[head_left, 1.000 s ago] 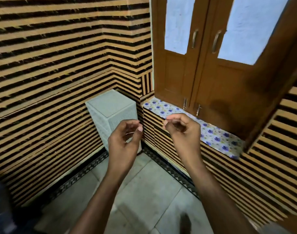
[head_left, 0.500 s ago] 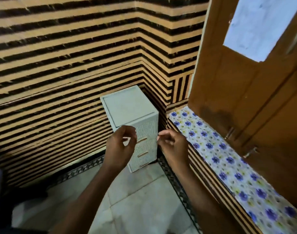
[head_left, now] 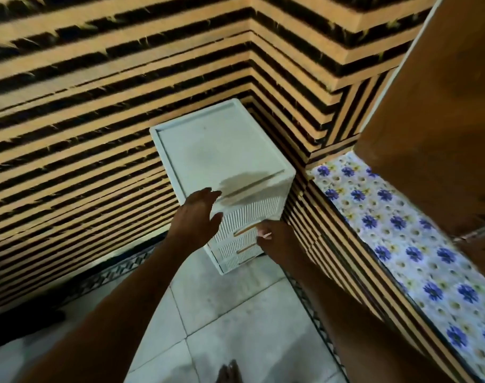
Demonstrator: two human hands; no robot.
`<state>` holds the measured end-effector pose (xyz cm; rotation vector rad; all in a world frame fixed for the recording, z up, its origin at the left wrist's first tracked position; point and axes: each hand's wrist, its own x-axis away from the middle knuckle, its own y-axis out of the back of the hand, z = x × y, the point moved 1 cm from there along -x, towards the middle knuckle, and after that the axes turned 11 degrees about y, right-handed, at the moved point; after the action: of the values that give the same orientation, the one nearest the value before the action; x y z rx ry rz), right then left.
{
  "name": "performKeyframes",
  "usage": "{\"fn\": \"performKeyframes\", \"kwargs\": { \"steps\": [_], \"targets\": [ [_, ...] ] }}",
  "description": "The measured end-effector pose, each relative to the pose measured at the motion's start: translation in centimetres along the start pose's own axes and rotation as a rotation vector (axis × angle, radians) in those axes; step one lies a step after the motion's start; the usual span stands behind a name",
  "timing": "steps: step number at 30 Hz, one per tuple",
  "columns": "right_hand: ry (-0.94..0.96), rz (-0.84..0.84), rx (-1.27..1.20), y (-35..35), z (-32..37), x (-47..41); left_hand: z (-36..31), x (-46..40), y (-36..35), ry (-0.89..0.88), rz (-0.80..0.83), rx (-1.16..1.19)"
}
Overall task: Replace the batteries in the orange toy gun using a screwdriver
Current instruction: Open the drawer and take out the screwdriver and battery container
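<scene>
Against the far corner of the striped orange-and-black tiled wall (head_left: 97,111), a tall white plastic drawer cabinet (head_left: 222,156) with slatted drawer fronts was seen standing on the pale tiled floor (head_left: 224,313). At its near left top edge, the left hand (head_left: 197,219) was held with straight, relaxed fingers reaching toward the cabinet's top front rim, nothing being gripped; contact could not be confirmed. Just right of it, the right hand (head_left: 277,239) was placed at the front of an upper drawer beside an orange slot handle (head_left: 245,230), its fingers curled, though whether the handle was actually pinched could not be told. To the right, a ledge covered with blue-flowered white cloth (head_left: 401,244) was seen below a brown wooden door (head_left: 434,120). The orange toy gun and the screwdriver were not visible anywhere. A bare foot (head_left: 230,373) was noted at the near edge.
</scene>
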<state>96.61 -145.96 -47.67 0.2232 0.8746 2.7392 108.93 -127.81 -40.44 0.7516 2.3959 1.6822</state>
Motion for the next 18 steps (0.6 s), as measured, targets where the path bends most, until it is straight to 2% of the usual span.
{"fn": "performKeyframes", "kwargs": {
  "steps": [6,10,14,18],
  "targets": [
    [0.006,0.324,0.223,-4.8,-5.1,-6.1,3.8,-4.9,-4.1,-0.125,-0.042,-0.021],
    [0.008,0.479,0.355,-6.5,-7.2,-7.7,4.4,-6.1,-5.2,-0.094,-0.205,0.142],
    [0.084,0.522,0.588,-7.5,-8.6,-8.1,3.5,-6.4,-6.4,0.006,-0.283,0.081],
    [0.229,0.495,0.74,-7.6,-8.7,-8.5,3.4,-6.1,-7.1,-0.011,-0.351,-0.008]
  ]
}}
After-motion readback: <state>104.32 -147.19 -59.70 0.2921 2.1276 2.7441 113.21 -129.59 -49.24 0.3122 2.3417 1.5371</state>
